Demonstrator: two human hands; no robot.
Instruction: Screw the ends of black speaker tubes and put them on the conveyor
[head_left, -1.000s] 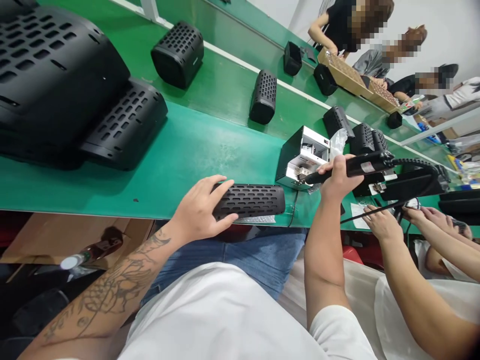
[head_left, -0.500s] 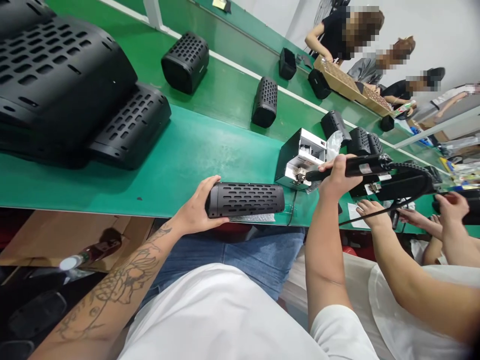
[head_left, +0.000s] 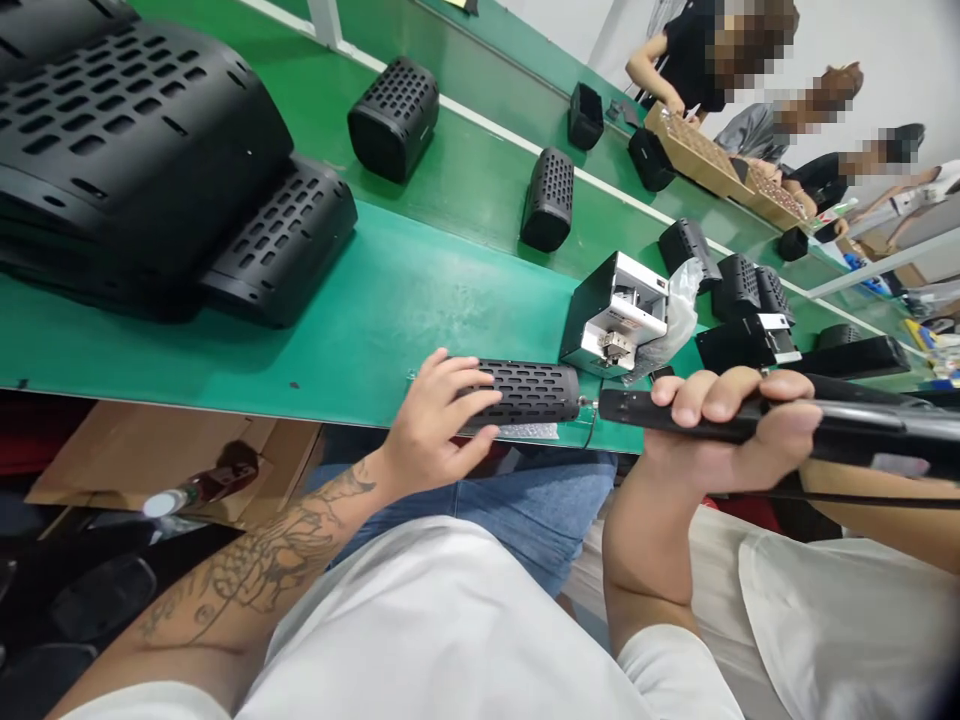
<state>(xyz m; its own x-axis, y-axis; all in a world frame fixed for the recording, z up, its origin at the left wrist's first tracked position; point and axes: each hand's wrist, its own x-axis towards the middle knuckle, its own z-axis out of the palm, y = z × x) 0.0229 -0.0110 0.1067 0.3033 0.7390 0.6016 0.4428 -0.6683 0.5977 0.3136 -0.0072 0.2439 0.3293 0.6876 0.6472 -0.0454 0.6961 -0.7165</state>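
Note:
A black perforated casing (head_left: pixel 538 390), like a speaker shell, lies lengthwise near the front edge of the green bench. My left hand (head_left: pixel 435 425) rests over its left end, fingers spread across the slotted top and thumb toward the near side; the palm contact is hidden. My right hand (head_left: pixel 731 425) is wrapped around a black electric screwdriver (head_left: pixel 630 410) held level. Its bit meets the casing's right end, though whether it sits in a screw is too small to tell. Just behind stands a black and white screw feeder (head_left: pixel 619 318).
Large black perforated casings (head_left: pixel 150 150) crowd the left of the bench. More stand on the green strip behind, including one casing (head_left: pixel 549 200). A clear plastic bag (head_left: pixel 684 305) hangs by the feeder. A co-worker's white shirt (head_left: pixel 840 600) is close on the right.
My right hand has brought the screwdriver from the screw feeder down to the casing's right end. My left hand has shifted from clasping the casing's end to lying over its top.

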